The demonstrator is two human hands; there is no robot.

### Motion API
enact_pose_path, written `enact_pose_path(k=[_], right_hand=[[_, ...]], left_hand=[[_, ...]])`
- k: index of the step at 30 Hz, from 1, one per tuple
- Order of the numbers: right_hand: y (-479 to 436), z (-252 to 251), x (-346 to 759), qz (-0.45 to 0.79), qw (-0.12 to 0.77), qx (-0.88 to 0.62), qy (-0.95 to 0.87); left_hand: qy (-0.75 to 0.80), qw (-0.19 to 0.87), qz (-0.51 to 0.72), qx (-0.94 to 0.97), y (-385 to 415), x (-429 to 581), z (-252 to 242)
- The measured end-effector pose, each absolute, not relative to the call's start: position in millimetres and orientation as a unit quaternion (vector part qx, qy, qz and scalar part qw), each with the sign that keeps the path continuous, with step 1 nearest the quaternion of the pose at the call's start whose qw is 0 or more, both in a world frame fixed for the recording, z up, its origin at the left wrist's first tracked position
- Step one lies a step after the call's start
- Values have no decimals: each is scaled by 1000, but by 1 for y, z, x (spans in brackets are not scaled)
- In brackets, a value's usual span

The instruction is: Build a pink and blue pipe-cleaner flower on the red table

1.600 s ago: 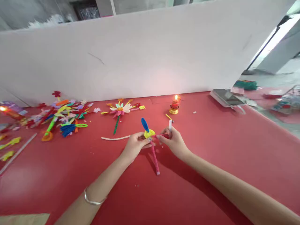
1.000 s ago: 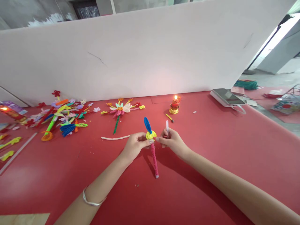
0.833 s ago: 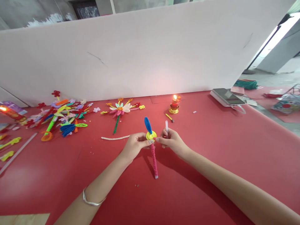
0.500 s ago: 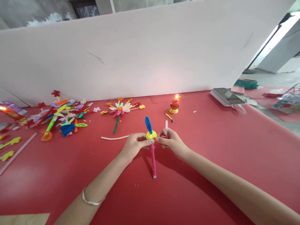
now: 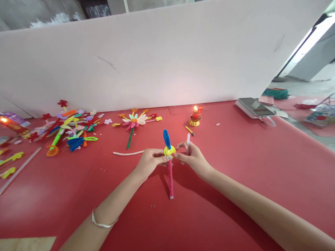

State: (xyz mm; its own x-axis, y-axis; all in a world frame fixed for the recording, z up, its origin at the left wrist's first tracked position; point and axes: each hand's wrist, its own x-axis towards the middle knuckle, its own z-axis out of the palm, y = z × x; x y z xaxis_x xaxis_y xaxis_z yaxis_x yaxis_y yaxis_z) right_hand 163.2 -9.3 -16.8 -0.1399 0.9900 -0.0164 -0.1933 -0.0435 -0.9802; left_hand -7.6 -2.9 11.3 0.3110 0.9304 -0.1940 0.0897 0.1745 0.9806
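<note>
Left hand (image 5: 153,161) closed in a pinch on the flower (image 5: 170,167), just under its yellow centre (image 5: 169,150), blue petal (image 5: 166,138) pointing away, pink stem (image 5: 171,183) running back between the forearms! Right hand (image 5: 193,158), fingers curled, has a pale stick (image 5: 188,139) upright, thumb tip at the centre's edge. Beyond the right hand, a lit candle (image 5: 195,118) on the desk (image 5: 235,153); beyond the left, a multicoloured flower (image 5: 134,120).

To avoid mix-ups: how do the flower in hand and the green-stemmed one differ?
The held flower shows a pink stem and one blue petal; the lying flower has a green stem and many multicoloured petals. The held flower's centre is yellow, the lying flower's orange. The left hand grips the held flower; the lying flower rests on the table. Both have straight stems.
</note>
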Motion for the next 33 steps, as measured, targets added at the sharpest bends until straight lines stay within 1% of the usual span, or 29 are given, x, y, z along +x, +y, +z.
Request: enact_pose_path(k=[17, 33], right_hand=[[-10, -18, 162, 595, 518, -370, -491], [-9, -21, 162, 578, 504, -395, -506]], left_hand=[[473, 601, 337, 549, -1, -9, 7], [477, 610, 325, 543, -3, -7, 10]])
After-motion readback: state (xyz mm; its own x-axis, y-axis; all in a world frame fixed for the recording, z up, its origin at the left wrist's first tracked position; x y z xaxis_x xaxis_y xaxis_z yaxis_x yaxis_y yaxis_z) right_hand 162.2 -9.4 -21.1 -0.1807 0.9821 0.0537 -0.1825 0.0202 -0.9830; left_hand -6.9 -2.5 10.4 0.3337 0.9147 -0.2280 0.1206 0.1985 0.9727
